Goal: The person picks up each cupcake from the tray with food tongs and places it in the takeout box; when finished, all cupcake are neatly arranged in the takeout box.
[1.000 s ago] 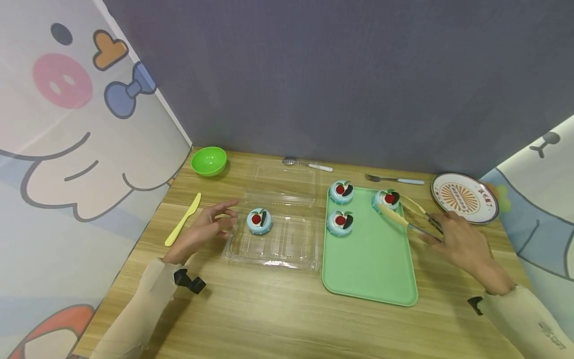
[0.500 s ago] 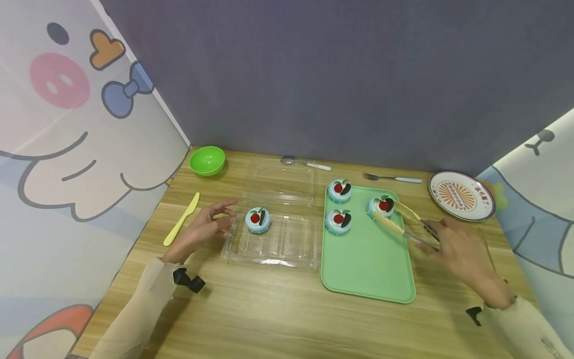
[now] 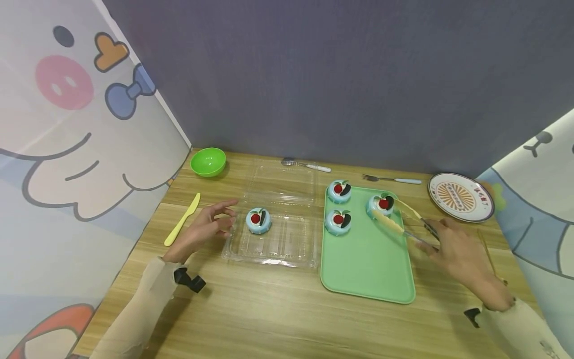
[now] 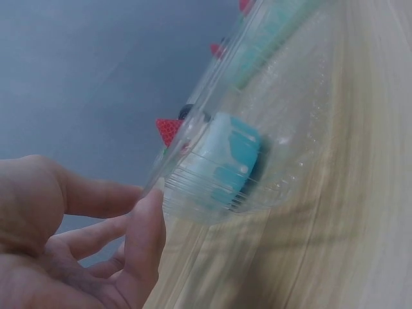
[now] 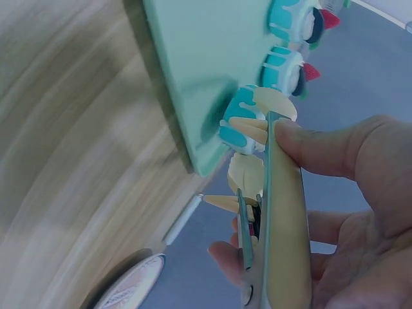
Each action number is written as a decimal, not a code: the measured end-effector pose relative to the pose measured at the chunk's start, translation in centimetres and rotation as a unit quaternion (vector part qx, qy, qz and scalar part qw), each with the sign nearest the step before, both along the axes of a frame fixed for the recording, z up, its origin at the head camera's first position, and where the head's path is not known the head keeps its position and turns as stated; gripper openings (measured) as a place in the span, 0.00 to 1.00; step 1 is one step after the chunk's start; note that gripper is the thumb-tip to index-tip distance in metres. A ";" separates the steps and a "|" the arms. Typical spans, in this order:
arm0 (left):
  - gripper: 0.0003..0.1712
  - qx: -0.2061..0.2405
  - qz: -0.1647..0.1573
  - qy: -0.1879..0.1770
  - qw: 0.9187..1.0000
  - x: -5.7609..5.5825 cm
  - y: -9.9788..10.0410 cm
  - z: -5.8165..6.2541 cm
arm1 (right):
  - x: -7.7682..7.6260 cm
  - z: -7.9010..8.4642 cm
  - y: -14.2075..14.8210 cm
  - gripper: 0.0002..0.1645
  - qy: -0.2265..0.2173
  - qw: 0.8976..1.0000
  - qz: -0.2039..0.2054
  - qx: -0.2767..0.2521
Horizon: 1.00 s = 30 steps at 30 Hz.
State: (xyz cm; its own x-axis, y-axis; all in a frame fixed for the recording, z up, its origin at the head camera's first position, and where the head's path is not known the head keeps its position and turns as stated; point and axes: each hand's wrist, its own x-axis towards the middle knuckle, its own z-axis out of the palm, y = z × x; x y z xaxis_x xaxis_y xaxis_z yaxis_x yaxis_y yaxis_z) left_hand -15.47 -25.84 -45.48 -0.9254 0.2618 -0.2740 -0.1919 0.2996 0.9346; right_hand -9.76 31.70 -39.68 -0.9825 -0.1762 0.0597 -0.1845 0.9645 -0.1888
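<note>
My left hand (image 3: 204, 229) pinches the left rim of a clear plastic clamshell box (image 3: 296, 239), whose lid lies folded back. One light blue toy cupcake (image 3: 258, 222), topped with a red berry, sits at the box's left end. My right hand (image 3: 462, 254) holds tongs (image 3: 389, 224) with cream-coloured tips. Those tips stand on either side of a similar cupcake (image 3: 378, 207) at the back right of a green tray (image 3: 367, 264). Two more cupcakes, a back one (image 3: 339, 192) and a front one (image 3: 338, 223), stand along the tray's left edge.
A green bowl (image 3: 208, 162) and a yellow knife (image 3: 183, 219) lie at the left. Behind the box and tray are a spoon (image 3: 318, 167) and a fork (image 3: 405, 181). A printed plate (image 3: 461, 197) is at the far right, before the dark back wall.
The tongs and the cupcake between their tips have shifted slightly towards me and to the left. The left hand stays at the box's rim.
</note>
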 end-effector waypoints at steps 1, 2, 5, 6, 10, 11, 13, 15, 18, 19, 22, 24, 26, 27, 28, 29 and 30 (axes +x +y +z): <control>0.34 0.001 -0.001 -0.001 1.000 0.0 0.0 0.0 | 0.0 0.1 0.0 0.39 0.009 1.000 -0.001 -0.004; 0.34 0.002 -0.001 -0.002 1.000 0.0 0.0 0.0 | 0.0 0.1 -0.1 0.38 0.020 1.000 -0.001 -0.008; 0.34 0.005 -0.003 -0.003 1.000 0.0 -0.1 0.0 | 0.0 0.4 -0.3 0.39 0.048 0.999 -0.003 -0.018; 0.34 0.005 -0.003 -0.003 1.000 -0.1 -0.1 0.0 | 0.0 0.6 -0.5 0.39 0.054 0.998 -0.004 -0.022; 0.34 0.005 -0.002 -0.002 1.000 -0.2 -0.1 0.0 | 0.0 1.6 -1.5 0.39 0.068 0.997 -0.002 -0.029; 0.34 0.004 -0.002 -0.002 1.000 -0.3 -0.1 0.0 | 0.1 1.9 -1.8 0.39 0.072 0.997 0.000 -0.030; 0.34 0.001 0.001 -0.004 1.000 -0.3 -0.2 0.1 | 0.1 2.6 -2.6 0.38 0.086 0.996 0.009 -0.031; 0.33 -0.003 0.001 -0.002 1.000 -0.4 -0.2 0.1 | 0.0 3.1 -3.5 0.37 0.099 0.994 0.019 -0.032; 0.33 -0.003 0.001 0.001 1.000 -0.4 -0.2 0.2 | 0.0 3.8 -5.0 0.37 0.111 0.993 0.032 -0.037; 0.33 -0.003 0.001 0.003 1.000 -0.4 -0.2 0.2 | -0.1 3.9 -5.6 0.37 0.113 0.992 0.037 -0.039; 0.33 -0.001 0.000 0.003 1.000 -0.4 -0.2 0.1 | -0.1 4.1 -7.2 0.37 0.116 0.991 0.055 -0.047; 0.34 -0.002 0.003 0.002 1.000 -0.3 -0.2 0.1 | -0.1 4.0 -8.2 0.37 0.117 0.989 0.074 -0.046; 0.34 -0.003 0.003 0.002 1.000 -0.2 -0.2 0.0 | -0.2 4.0 -9.2 0.37 0.113 0.989 0.090 -0.041; 0.34 -0.003 0.003 0.003 1.000 -0.2 -0.2 0.0 | -0.2 4.0 -9.7 0.37 0.108 0.988 0.099 -0.041; 0.33 -0.004 0.004 0.003 1.000 -0.1 -0.2 0.0 | -0.2 4.0 -10.1 0.38 0.103 0.988 0.107 -0.038; 0.33 -0.004 0.005 0.002 1.000 -0.1 -0.1 0.0 | -0.2 3.9 -10.6 0.38 0.097 0.988 0.115 -0.035; 0.33 -0.004 0.004 0.003 1.000 -0.1 -0.1 -0.1 | -0.2 3.8 -11.0 0.37 0.094 0.987 0.124 -0.034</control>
State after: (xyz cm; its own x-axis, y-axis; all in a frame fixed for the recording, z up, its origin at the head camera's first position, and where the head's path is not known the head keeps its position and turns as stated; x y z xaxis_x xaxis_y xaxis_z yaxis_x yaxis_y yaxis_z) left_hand -15.57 -25.92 -45.53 -0.9292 0.2518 -0.2705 -0.1891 0.3049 0.9334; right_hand -9.94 20.69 -35.84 -0.8796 -0.4001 0.2572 -0.4522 0.8711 -0.1915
